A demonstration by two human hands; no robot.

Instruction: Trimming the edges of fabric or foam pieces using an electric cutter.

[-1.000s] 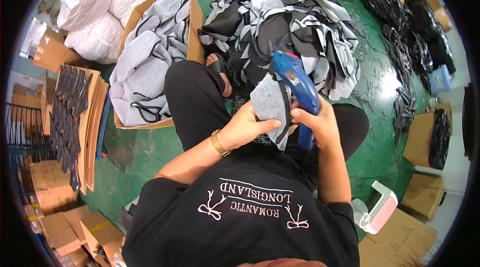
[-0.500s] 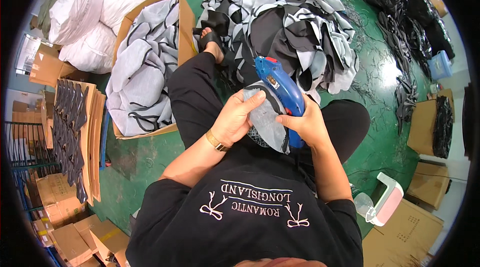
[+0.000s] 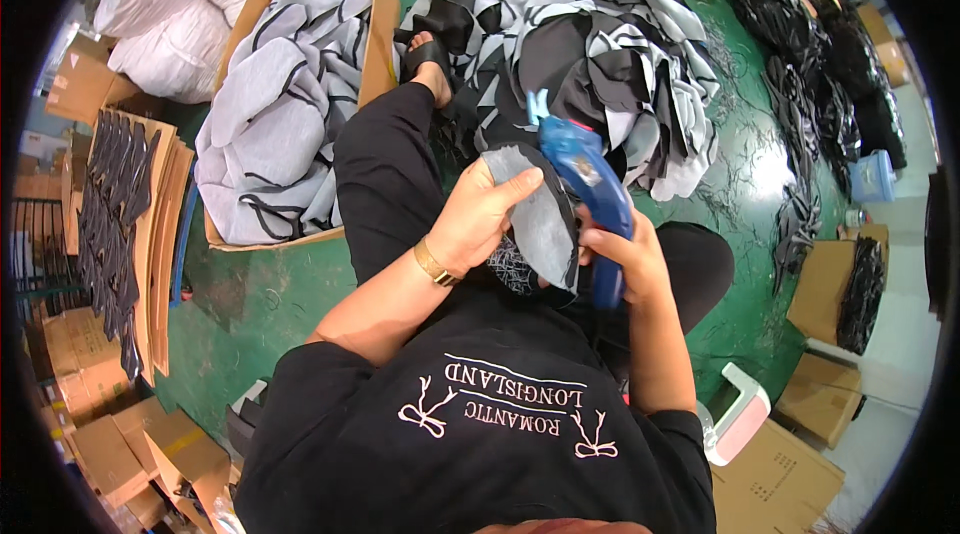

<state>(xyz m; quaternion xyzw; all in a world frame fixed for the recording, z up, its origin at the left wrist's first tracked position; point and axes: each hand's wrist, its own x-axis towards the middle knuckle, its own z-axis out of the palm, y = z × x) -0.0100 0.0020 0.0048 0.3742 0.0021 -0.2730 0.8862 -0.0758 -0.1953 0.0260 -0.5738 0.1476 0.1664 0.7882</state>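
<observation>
My left hand pinches a leaf-shaped piece of grey fabric with a black edge, thumb on top. In my right hand is a pair of blue electric scissors, blurred by motion, its head pointing away from me. The tool stands to the right of the fabric, and my right fingertips come close to the piece's edge. Whether they touch it, I cannot tell. Under the fabric, in my lap, a dark tangle of threads shows in part.
Beyond my legs lies a large heap of grey and black fabric pieces. A cardboard box full of grey pieces stands at left. Black bags line the right, with a pink-and-white device nearer me. Thread scraps litter the green floor.
The electric scissors have moved right, off the fabric they overlapped before. More of the piece now shows, still in my left hand. The whole view has shifted slightly.
</observation>
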